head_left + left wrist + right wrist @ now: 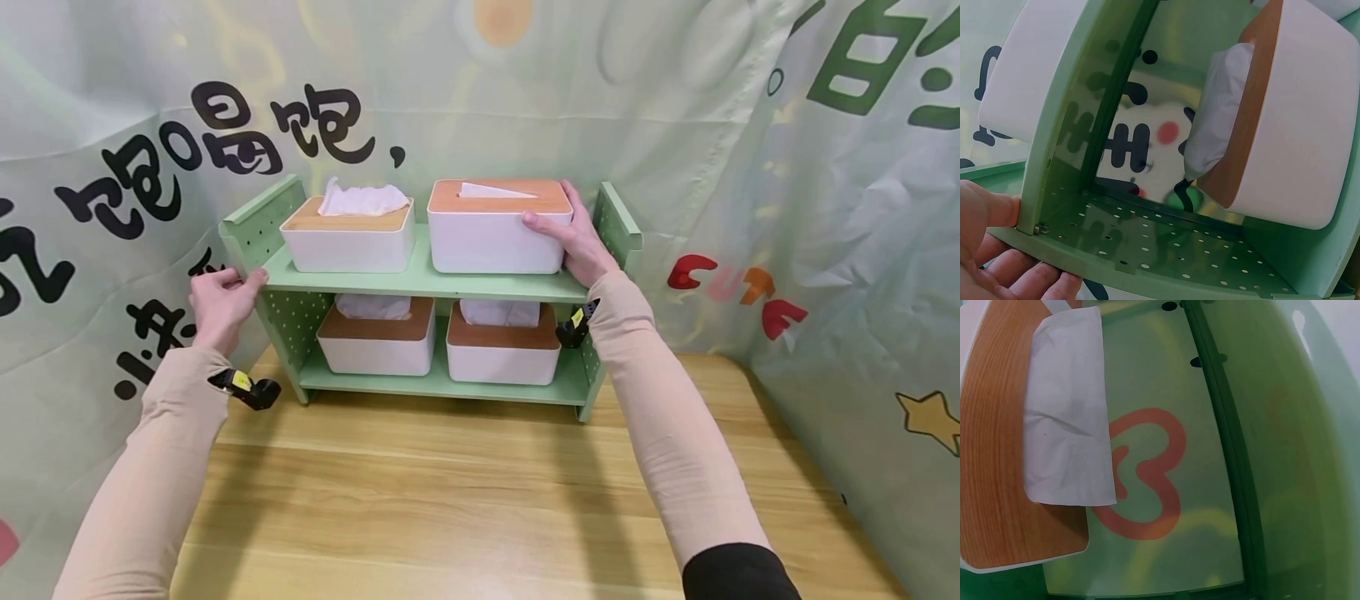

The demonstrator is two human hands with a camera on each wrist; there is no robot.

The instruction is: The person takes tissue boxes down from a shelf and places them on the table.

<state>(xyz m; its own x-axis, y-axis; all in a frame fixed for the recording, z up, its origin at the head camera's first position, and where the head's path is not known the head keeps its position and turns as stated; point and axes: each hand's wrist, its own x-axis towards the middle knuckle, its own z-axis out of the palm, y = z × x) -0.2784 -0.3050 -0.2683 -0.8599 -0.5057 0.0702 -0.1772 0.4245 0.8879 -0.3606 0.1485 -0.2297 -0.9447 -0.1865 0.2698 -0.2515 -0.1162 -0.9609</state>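
Note:
A green two-tier shelf point(420, 287) with perforated side panels stands on the table. My left hand point(221, 307) grips its left side at the upper tier; in the left wrist view, the thumb is at the front edge and the fingers point(1032, 275) are on the panel's outer side. On the upper tier, my right hand point(581, 237) holds the right end of a white tissue box point(487, 243) with a light wooden lid, thumb on its front. Beside it sits another tissue box point(348, 250) with tissue sticking up. The right wrist view does not show the right hand.
Two tissue boxes with darker brown lids, one left point(378, 354) and one right point(502, 364), sit on the lower tier. The wooden table point(442, 500) extends in front of the shelf. Printed cloth point(480, 125) hangs behind and at both sides.

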